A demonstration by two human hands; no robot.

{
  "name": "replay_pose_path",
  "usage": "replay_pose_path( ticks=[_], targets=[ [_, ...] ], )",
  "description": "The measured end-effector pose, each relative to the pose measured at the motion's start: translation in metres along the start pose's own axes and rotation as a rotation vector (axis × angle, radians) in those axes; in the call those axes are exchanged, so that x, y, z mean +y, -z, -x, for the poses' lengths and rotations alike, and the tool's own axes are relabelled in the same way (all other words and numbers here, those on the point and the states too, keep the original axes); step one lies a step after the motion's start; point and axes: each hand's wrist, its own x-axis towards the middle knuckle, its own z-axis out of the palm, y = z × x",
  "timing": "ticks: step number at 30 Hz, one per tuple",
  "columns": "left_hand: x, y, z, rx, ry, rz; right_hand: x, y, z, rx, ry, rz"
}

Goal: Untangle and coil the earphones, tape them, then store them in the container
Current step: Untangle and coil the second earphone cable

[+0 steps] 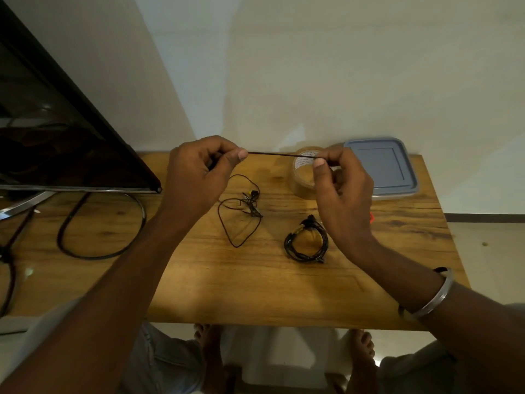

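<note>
L hand (199, 172) & R hand (341, 189) each pinch earphone cord (281, 155), taut L-R btwn them; tangle (244, 206) lies nearer L hand.

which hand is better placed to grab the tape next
Probably the right hand: the tape roll sits directly behind it, while the left hand is farther over, above the tangled earphones. Both hands pinch the stretched cord.

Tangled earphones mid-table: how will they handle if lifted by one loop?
Probably floppy: the tangled earphones lie in thin loose loops. The knot likely lifts as one clump. Likely light, so a push drags it whole.
</note>
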Motion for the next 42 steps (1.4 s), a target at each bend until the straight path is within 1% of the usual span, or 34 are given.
replay_pose_path(
  ticks=[2, 4, 6, 8, 9, 10, 12, 16, 18, 22, 24, 26, 28, 30, 31, 33, 35, 37, 42],
  targets=[
    [0.000, 0.002, -0.002, 0.027, 0.035, 0.046, 0.004, -0.001, 0.001, -0.007, -0.071, -0.021],
    [0.003, -0.001, -0.001, 0.004, 0.063, 0.084, 0.006, -0.002, 0.002, -0.043, -0.070, 0.056],
    [0.008, -0.009, 0.003, -0.067, 0.062, 0.097, 0.004, -0.002, 0.003, -0.088, 0.077, 0.171],
    [0.013, -0.017, 0.009, -0.160, 0.028, 0.121, -0.002, -0.003, 0.006, -0.197, 0.262, 0.210],
    [0.014, -0.020, 0.011, -0.205, 0.006, 0.130, -0.003, -0.005, 0.008, -0.260, 0.313, 0.209],
    [0.014, -0.023, 0.013, -0.241, -0.013, 0.137, -0.003, -0.007, 0.010, -0.305, 0.340, 0.205],
    [0.013, -0.026, 0.015, -0.279, -0.035, 0.132, 0.000, -0.010, 0.014, -0.327, 0.356, 0.202],
    [0.011, -0.023, 0.012, -0.255, -0.032, 0.133, 0.001, -0.004, 0.004, -0.263, 0.405, 0.199],
    [0.010, -0.022, 0.011, -0.230, -0.031, 0.094, 0.000, -0.001, 0.001, -0.205, 0.357, 0.186],
    [0.008, -0.015, 0.007, -0.116, -0.006, 0.033, -0.001, 0.000, 0.003, -0.068, 0.057, 0.035],
    [0.004, -0.009, 0.003, -0.045, -0.001, 0.006, 0.003, 0.000, 0.000, -0.016, -0.056, 0.012],
    [0.001, -0.006, 0.001, -0.001, 0.029, -0.004, 0.006, 0.000, -0.002, -0.023, -0.107, 0.025],
    [0.001, -0.009, 0.002, 0.000, 0.061, 0.009, 0.009, -0.002, 0.001, -0.097, -0.114, 0.094],
    [0.006, -0.014, 0.005, -0.039, 0.072, 0.035, 0.009, -0.003, 0.004, -0.182, -0.049, 0.270],
    [0.009, -0.018, 0.007, -0.065, 0.064, 0.045, 0.008, -0.003, 0.005, -0.207, 0.023, 0.323],
    [0.014, -0.024, 0.012, -0.134, 0.024, 0.056, 0.004, -0.004, 0.007, -0.237, 0.208, 0.325],
    [0.015, -0.029, 0.017, -0.210, -0.031, 0.057, 0.002, -0.006, 0.010, -0.259, 0.336, 0.295],
    [0.013, -0.033, 0.018, -0.245, -0.067, 0.043, 0.004, -0.008, 0.010, -0.265, 0.383, 0.266],
    [0.012, -0.032, 0.015, -0.210, -0.066, 0.071, 0.005, -0.003, 0.004, -0.206, 0.369, 0.265]
  ],
)
